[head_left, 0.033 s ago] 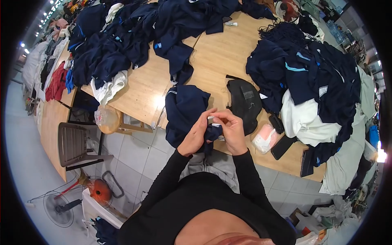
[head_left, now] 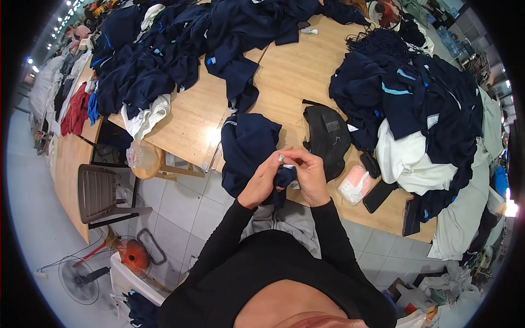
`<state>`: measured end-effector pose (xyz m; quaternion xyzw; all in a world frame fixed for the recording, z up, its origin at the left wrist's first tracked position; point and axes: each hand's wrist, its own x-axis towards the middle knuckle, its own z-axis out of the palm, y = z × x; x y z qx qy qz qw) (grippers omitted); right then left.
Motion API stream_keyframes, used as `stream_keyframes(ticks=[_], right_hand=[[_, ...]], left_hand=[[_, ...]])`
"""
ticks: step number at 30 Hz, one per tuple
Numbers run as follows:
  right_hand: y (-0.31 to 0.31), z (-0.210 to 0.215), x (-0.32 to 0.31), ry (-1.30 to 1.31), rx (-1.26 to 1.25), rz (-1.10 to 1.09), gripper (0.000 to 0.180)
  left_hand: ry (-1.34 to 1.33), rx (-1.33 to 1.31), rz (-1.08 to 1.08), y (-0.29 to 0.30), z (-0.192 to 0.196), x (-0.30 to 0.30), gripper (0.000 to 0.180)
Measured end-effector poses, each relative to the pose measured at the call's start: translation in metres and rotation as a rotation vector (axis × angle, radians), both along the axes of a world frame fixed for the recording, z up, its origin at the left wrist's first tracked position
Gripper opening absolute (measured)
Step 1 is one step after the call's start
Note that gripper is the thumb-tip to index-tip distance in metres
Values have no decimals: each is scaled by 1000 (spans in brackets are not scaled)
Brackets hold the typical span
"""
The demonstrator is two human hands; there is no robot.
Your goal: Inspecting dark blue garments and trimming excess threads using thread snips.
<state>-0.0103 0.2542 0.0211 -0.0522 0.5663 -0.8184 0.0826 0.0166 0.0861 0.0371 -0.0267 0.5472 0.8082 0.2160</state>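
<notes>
A navy garment [head_left: 250, 138] lies bunched at the table's near edge, and part of it hangs below my hands. My left hand [head_left: 260, 181] is closed on a fold of this cloth, its fingers pointing forward. Facing it, my right hand [head_left: 310, 176] is closed in a pinch on the same garment. The fingertips of both hands meet at a small white piece [head_left: 281, 158], too small to name surely. Between my palms a dark gathered bit of the garment shows, with a second white edge beside it. The undersides of my fingers are hidden.
A black fabric item [head_left: 328, 143], a pink-and-white packet [head_left: 355, 185] and a dark phone [head_left: 380, 197] lie right of my hands. Piles of navy garments [head_left: 358, 82] stand right and far left. A wooden stool [head_left: 146, 164] and a chair [head_left: 100, 191] are at left.
My fingertips have shifted slightly around the small white piece, which shows a little more between them now. The garment on the table and everything else stay in place.
</notes>
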Motion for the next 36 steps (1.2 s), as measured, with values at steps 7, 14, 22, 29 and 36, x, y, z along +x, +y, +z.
stream_keyframes(ticks=[7,14,22,29,36], right_hand=[[4,-17,8,-237,-148,13,24],[6,6,21,-345,-64,-8,27],[1,18,43,477,798,6,17],[19,7,32,479,947,-104,16],[6,-15,27,-87,182,-168,25]], left_hand=[[103,-115,-71,-2,-10,-4,46],[-8,11,137,-6,-18,-1,45],[237,-515,455,3,-30,-16,43],[181,-373,297,1,-15,-11,35],[-193,166,45,-6,5,0,65]])
